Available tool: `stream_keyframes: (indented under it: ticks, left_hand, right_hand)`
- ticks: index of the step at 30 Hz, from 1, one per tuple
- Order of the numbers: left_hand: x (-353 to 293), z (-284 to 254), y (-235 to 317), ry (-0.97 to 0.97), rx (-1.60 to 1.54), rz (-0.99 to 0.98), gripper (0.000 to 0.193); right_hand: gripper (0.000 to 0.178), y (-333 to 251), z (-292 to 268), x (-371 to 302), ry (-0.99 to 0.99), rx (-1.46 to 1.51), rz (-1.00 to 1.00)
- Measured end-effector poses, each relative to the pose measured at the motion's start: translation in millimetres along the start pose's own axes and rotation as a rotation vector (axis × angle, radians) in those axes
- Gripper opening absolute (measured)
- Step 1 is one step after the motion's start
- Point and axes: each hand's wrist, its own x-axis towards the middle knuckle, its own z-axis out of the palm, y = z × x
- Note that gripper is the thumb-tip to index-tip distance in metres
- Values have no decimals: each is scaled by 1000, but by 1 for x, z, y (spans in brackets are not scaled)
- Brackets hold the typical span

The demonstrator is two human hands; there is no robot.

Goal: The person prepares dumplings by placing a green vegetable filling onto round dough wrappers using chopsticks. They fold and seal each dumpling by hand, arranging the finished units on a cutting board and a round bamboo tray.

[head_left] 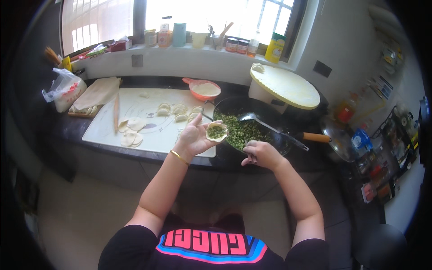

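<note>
My left hand [194, 137] cups a round dumpling wrapper [217, 132] with chopped green filling in its middle, held up beside the wok. Over the near rim of the black wok [280, 130], my right hand [264, 155] is closed around a thin utensil, its kind mostly hidden by the fingers. Chopped green filling [245, 129] lies in the wok, where a metal spatula [265, 123] with a wooden handle rests. On the white board [155, 135] are several folded dumplings [180, 109], a pile of flat wrappers [133, 130] and a wooden rolling pin [116, 112].
Behind the board sits an orange strainer-like bowl [204, 89] of white flour. A round, yellow-edged tray [288, 85] stands behind the wok, one dumpling at its edge. A plastic bag [67, 90] and folded cloth [96, 92] are at left; a glass lid [339, 144] is at right.
</note>
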Motion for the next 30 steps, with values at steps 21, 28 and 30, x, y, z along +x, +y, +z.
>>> stream_keyframes:
  ticks: [21, 28, 30]
  left_hand:
    - [-143, -51, -76, -127, -228, -53, 66]
    - [-163, -66, -101, 50, -158, -19, 63]
    - [-165, -79, -107, -2, -174, -23, 65]
  right_hand:
    - [7, -154, 45, 13, 243, 402, -51]
    - [12, -167, 77, -1, 277, 362, -40]
    - [15, -168, 83, -9, 272, 440, 45]
